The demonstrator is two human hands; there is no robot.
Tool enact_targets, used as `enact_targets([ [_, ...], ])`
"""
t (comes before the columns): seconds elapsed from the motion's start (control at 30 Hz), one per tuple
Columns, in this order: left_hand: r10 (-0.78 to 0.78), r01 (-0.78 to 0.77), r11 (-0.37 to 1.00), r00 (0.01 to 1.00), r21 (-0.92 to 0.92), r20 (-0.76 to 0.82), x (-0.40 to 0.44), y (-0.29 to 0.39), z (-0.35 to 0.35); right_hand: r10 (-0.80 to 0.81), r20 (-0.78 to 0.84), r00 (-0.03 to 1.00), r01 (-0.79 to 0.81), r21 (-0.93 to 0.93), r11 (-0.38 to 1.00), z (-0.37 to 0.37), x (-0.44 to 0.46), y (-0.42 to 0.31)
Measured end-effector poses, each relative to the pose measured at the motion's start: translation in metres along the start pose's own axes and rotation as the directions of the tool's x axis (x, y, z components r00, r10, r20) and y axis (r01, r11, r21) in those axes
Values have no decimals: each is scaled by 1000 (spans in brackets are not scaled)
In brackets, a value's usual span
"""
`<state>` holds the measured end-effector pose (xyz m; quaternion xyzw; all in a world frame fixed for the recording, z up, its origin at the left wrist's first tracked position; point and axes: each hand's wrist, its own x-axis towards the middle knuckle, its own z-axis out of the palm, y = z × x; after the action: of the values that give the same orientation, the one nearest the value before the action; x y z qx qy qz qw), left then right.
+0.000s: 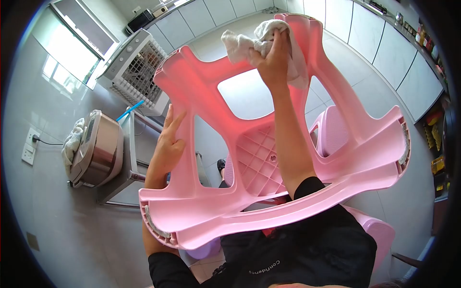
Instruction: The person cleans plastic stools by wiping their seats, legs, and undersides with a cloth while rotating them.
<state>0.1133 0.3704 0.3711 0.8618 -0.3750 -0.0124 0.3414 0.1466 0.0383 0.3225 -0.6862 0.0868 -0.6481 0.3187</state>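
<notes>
Here the right hand grips the white cloth at the pink stool's far right corner, the left, partly open, against its left side.

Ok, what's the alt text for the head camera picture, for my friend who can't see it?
A person's right hand holds a white cloth against a big pink plastic stool, tipped so its underside shows. Their left hand touches one leg. A cooker and kitchen cabinets are behind.

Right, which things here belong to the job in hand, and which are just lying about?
In the job:
pink stool
white cloth
left hand
right hand

Apparently lying about:
rice cooker
cloth beside it
air cooler
blue stick
metal table
</notes>
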Motion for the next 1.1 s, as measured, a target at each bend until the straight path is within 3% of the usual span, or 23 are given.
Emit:
enact_targets([
  [0.1,-8,8,998,1000,-68,3,-2,1,-1,-17,18,1000,21,-212,977,-4,-13,3],
  [0.2,14,-14,994,1000,-109,0,-2,-2,-2,79,85,993,-73,-77,994,-8,-26,2],
  [0.4,10,-10,994,1000,-111,-2,0,3,1,151,127,980,-105,-311,945,0,-29,2],
  [0.5,13,-15,994,1000,-109,-18,1,3,3,131,300,945,-82,-172,982,26,-48,-26],
  [0.57,26,-28,996,999,-85,-24,1,1,2,-5,273,962,15,-34,999,53,-71,-47],
  [0.67,40,-41,998,999,-46,-28,1,2,2,-129,274,953,137,-13,990,67,-90,-77],
  [0.77,18,-19,999,999,-45,-38,0,3,2,-56,414,909,36,54,998,60,-95,-62],
  [0.87,40,-40,999,998,-4,-47,3,-5,5,97,466,880,-253,285,924,46,-83,-36],
  [0.93,27,-27,1000,998,-3,-56,2,-8,6,145,148,978,-176,227,958,12,-49,-50],
  [0.97,29,-29,1000,998,-9,-57,1,-8,6,214,58,975,-221,287,932,2,-35,-44],
  [1.03,28,-29,999,998,-22,-53,1,-3,6,107,-137,985,-86,151,985,-21,-3,-30],
  [1.1,38,-39,999,998,-15,-50,1,-3,6,22,-176,984,1,133,991,-32,18,-1],
])
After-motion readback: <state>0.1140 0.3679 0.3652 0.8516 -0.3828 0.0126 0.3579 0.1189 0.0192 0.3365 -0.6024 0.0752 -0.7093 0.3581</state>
